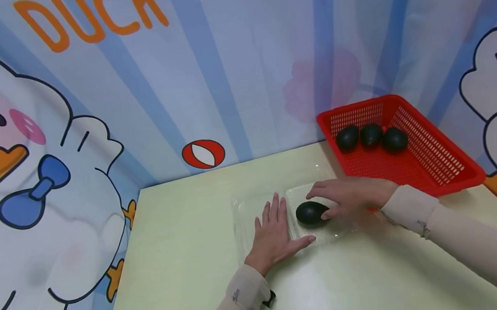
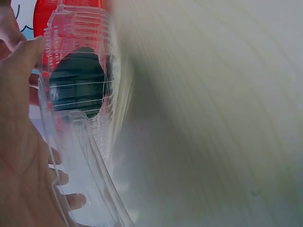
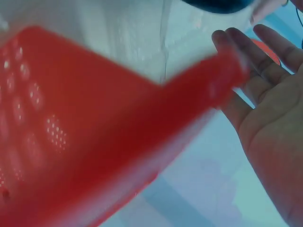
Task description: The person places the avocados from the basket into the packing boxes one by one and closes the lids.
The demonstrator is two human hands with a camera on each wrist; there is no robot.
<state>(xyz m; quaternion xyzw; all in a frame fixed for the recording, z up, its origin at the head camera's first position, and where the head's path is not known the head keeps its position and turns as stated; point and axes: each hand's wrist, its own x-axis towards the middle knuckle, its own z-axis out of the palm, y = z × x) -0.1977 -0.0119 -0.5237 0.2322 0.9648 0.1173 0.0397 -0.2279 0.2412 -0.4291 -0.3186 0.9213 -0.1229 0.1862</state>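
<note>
The red basket holds three avocados, the clear box one avocado. Left hand lies spread on the box; right hand, fingers extended, at its avocado.

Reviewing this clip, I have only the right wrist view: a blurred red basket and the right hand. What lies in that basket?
Observer: Three dark fruits lie grouped in the red basket.
Operator: What else do the other views show?
Observer: The left hand touches a clear plastic box.
Operator: Does that box hold anything?
Observer: Yes, one more dark fruit, beside the right hand.
</note>
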